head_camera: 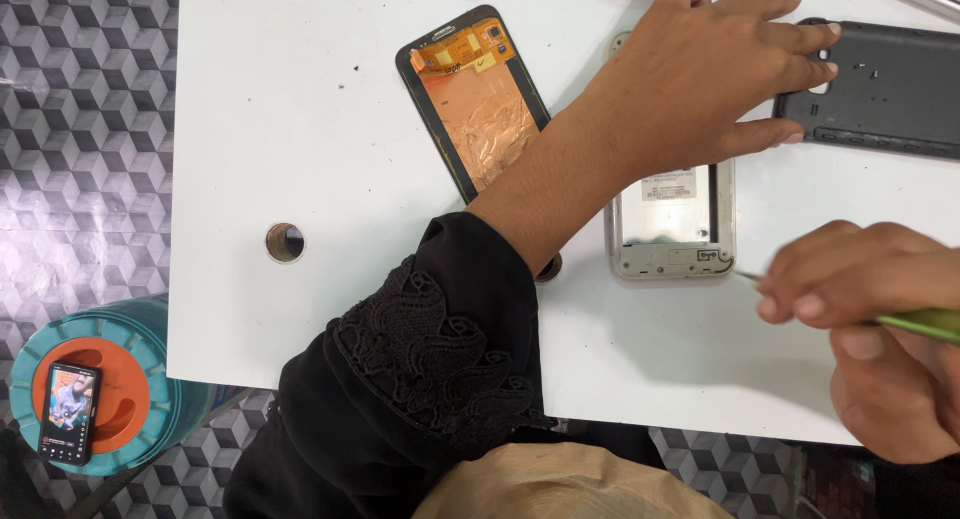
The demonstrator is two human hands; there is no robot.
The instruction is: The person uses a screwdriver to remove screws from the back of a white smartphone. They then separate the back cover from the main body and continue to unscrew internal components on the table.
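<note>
Silver phone frame (672, 229) is lying open-side up on the white table (300, 99), partly under the left hand (700, 74), which is spreading flat across it, unclenched, fingertips touching the dark grey back cover (880, 89) (further right). Right hand (870, 309) is pinching a green-handled tool (915, 324), tip just beside the frame's lower edge. Copper-backed screen panel (475, 99) is lying left; a small phone (70, 411) is resting on a teal stool (120, 329).

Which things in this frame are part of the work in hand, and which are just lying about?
In hand:
- left hand reaching across to the dark grey back cover
- right hand holding a green-handled tool
- pale phone frame, partly under the left hand

Lying about:
- screen panel with copper foil
- lit phone on a teal stool
</note>
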